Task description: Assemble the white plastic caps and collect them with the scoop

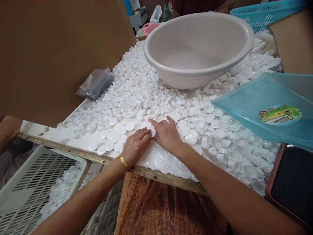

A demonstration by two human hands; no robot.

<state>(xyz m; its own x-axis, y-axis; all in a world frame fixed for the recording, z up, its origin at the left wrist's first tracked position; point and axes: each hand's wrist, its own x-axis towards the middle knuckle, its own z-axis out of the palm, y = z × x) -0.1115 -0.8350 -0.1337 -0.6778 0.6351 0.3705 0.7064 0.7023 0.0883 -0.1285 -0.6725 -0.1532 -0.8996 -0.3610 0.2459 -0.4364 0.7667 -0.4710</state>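
Observation:
A small white saucer (153,131) is held low over the table, between the fingertips of both hands. My left hand (138,143), with a gold bracelet at the wrist, pinches it from the left, fingers pressed together. From the right, my right hand (168,134) grips its edge with thumb and index finger, while other fingers stretch forward. Loose white saucers (116,136) lie spread to the left of my hands. More saucers (168,163) overlap in a pile by the table's front edge, under my right wrist. Small white cups (221,153) and saucers are heaped to the right.
A large pale basin (198,70) sits on the heap at the back. A translucent blue tray (244,107) and a phone-like dark device (293,182) are at right. Brown cardboard (61,58) stands left, near a plastic packet (95,84). Below is a white crate (46,169). Another person's arm (9,132) shows at left.

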